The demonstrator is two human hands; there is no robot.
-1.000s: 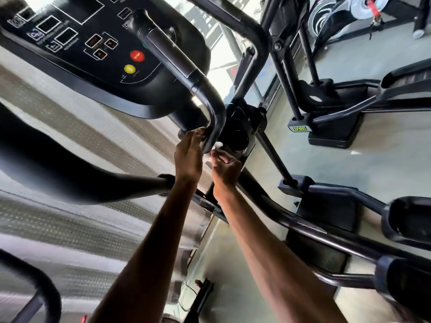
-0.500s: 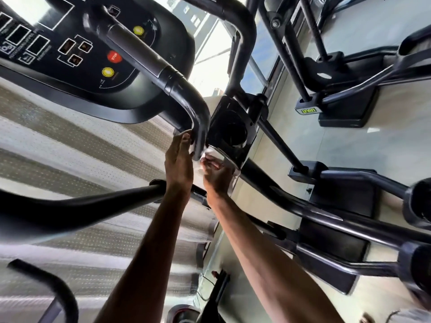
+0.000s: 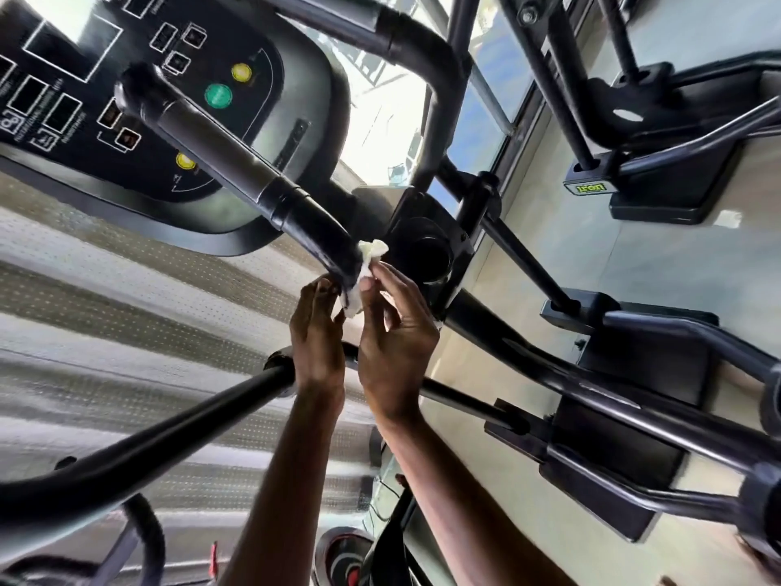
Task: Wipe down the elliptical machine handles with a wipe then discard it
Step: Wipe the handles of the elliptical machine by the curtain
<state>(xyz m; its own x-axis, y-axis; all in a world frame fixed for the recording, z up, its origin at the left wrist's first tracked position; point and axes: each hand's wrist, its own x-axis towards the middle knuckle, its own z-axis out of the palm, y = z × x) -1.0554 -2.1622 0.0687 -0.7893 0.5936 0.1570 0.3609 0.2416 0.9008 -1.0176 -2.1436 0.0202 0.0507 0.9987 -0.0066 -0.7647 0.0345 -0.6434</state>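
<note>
A crumpled white paper wipe point(image 3: 367, 268) is pressed against the bottom end of the long, bent black handle bar point(image 3: 236, 162). The person's right hand point(image 3: 393, 332) pinches the wipe between its thumb and first finger, with the other fingers loose. The left hand point(image 3: 315, 332) is just beside it, fingers bent up against the bar's end. I cannot tell if it grips anything. Behind the bar is a black button panel point(image 3: 296, 90) with round green and yellow buttons.
</note>
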